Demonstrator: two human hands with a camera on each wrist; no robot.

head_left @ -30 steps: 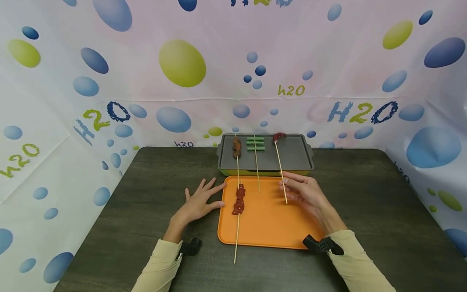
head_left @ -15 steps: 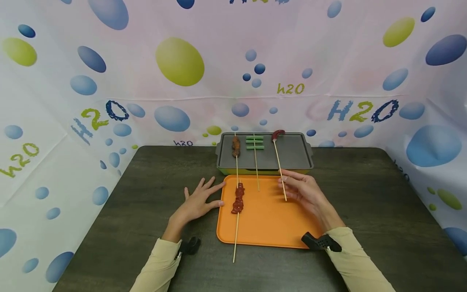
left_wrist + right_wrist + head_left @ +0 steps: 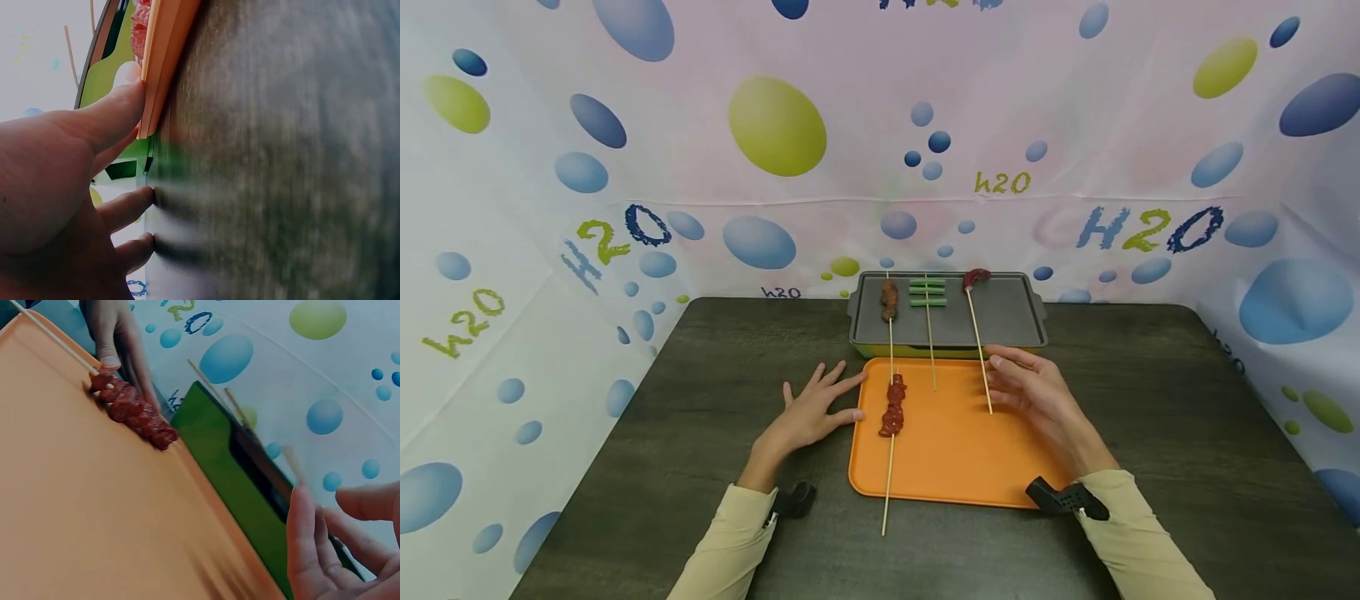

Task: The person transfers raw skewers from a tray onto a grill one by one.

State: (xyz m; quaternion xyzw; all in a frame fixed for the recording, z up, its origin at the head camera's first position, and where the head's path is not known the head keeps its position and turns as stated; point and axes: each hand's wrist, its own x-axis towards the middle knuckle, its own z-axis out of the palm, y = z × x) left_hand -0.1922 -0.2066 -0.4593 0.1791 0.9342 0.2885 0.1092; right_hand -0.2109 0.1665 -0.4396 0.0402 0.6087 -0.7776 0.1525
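My left hand (image 3: 808,421) lies with fingers spread at the left rim of the orange tray (image 3: 955,467); its thumb rests on the rim in the left wrist view. My right hand (image 3: 1037,392) is just right of the stick of a dark-red sausage skewer (image 3: 976,279). In the right wrist view, the thumb and fingers (image 3: 302,537) of that hand stand apart, with a blurred stick end beyond them. The sausage lies on the grey grill pan (image 3: 1015,321), its stick reaching out over the tray. A raw red meat skewer (image 3: 892,408) lies on the tray's left side.
Left of the sausage, the pan also bears a brown meat skewer (image 3: 889,300) and a green vegetable skewer (image 3: 927,292), sticks toward me. A dark wood table (image 3: 730,350) is underneath, with a bubble-patterned sheet (image 3: 850,150) hanging behind it.
My right hand has loosened from the sausage skewer's stick and shifted slightly right of it. The skewer stays on the pan, and my left hand keeps its place at the tray.
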